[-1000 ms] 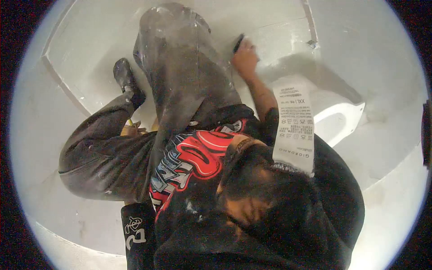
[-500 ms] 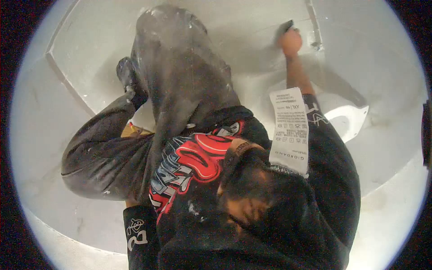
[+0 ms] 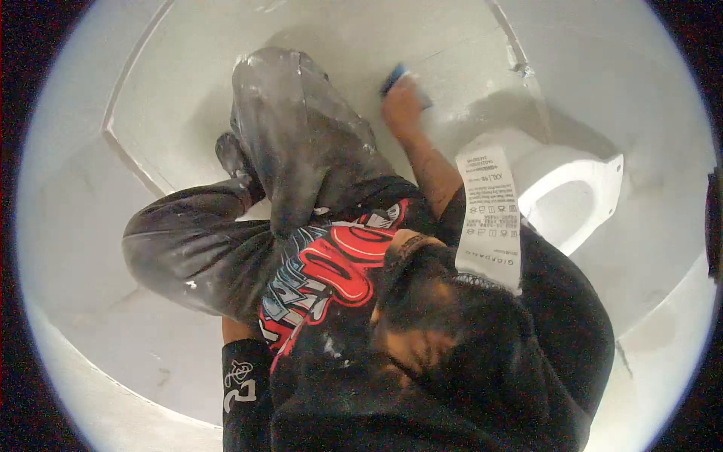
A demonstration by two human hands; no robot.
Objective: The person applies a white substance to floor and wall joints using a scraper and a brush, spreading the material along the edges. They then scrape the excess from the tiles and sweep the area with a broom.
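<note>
My right hand [image 3: 404, 109] is closed around a flat blue-and-grey tool [image 3: 395, 76], kept low against the pale surface [image 3: 452, 64] beyond my knees. The tool's exact kind is too small to make out, with its blue edge showing left of my fingers and a grey part on the right. My left sleeve [image 3: 245, 384] comes down at the lower left, and a bit of wrist [image 3: 237, 330] shows past its cuff. The left hand itself is hidden behind my bent leg [image 3: 203, 252].
To the right stands a white toilet-like fixture [image 3: 608, 188] with an oval opening, partly covered by a hanging clothing label [image 3: 488, 215]. My dusty raised knee [image 3: 282, 90] takes up the upper middle. Pale seams [image 3: 124, 151] run along the surface at upper left and upper right.
My right hand has moved left and nearer to my body, with the tool in it. The view has shifted slightly. A yellow-orange thing beside my leg is now out of sight.
</note>
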